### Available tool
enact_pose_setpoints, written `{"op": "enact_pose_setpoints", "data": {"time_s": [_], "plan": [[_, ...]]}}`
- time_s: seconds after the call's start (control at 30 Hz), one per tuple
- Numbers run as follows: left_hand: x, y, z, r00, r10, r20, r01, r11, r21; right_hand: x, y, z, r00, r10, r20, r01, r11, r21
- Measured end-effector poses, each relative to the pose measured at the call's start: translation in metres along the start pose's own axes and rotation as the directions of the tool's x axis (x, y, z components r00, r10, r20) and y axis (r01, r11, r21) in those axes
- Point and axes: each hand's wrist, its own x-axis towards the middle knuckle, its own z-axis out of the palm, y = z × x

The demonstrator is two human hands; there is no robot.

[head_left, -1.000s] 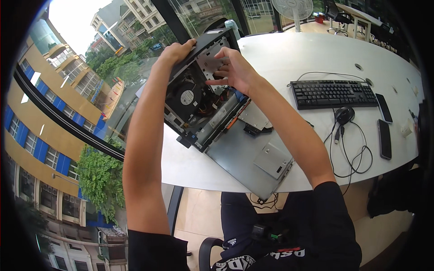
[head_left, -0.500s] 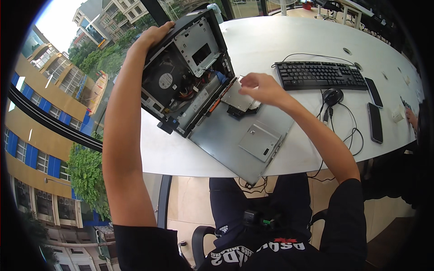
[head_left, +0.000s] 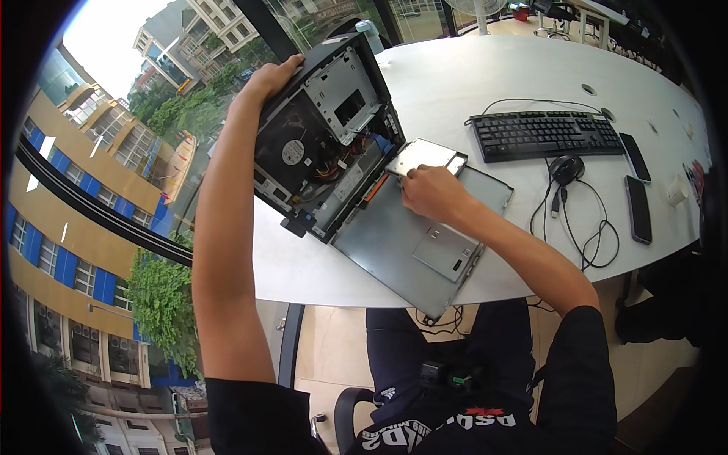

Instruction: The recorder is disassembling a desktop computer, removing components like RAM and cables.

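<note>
An opened black computer case (head_left: 322, 57) stands on the table at the left, its fan and cables exposed. My left hand (head_left: 277, 76) grips its top edge, the fingertips partly hidden behind that edge. A detached silver side panel (head_left: 402, 243) lies flat against the case's lower right side. Over the panel's far end is a flat silver drive (head_left: 426, 154). My right hand (head_left: 436, 193) is closed on the drive's near edge, covering part of it. An orange strip (head_left: 377, 187) shows along the case's lower edge, left of that hand.
On the right are a black keyboard (head_left: 546, 136), a mouse (head_left: 566, 170) with a looped cable, and two phones, the nearer phone (head_left: 638, 209) by the edge. A paper cup (head_left: 677, 195) stands near another person. A window runs along the left.
My right hand has come down from above the drive and taken hold of its near edge. The drive has turned and sits farther from me on the panel. My left hand stays on the case.
</note>
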Motion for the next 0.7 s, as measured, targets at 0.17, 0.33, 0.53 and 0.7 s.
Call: {"op": "enact_pose_setpoints", "data": {"time_s": [0.17, 0.33, 0.53, 0.7], "plan": [[0.001, -0.001, -0.005, 0.999, -0.021, 0.042, 0.022, 1.0, -0.019, 0.025, 0.037, -0.047, 0.953, 0.149, -0.263, -0.126, 0.987, 0.103], [0.003, 0.001, -0.004, 0.999, -0.018, 0.035, 0.018, 1.0, -0.006, 0.039, 0.069, -0.071, 0.953, 0.261, -0.152, -0.259, 0.965, 0.035], [0.01, -0.004, 0.007, 1.0, -0.012, -0.013, 0.012, 1.0, 0.013, 0.047, 0.098, -0.083, 0.952, 0.199, -0.231, -0.21, 0.977, -0.026], [0.008, 0.003, 0.002, 1.0, -0.007, 0.008, 0.007, 1.0, 0.012, 0.005, 0.097, -0.139, 0.627, 0.778, -0.045, -0.311, 0.303, 0.901]]}}
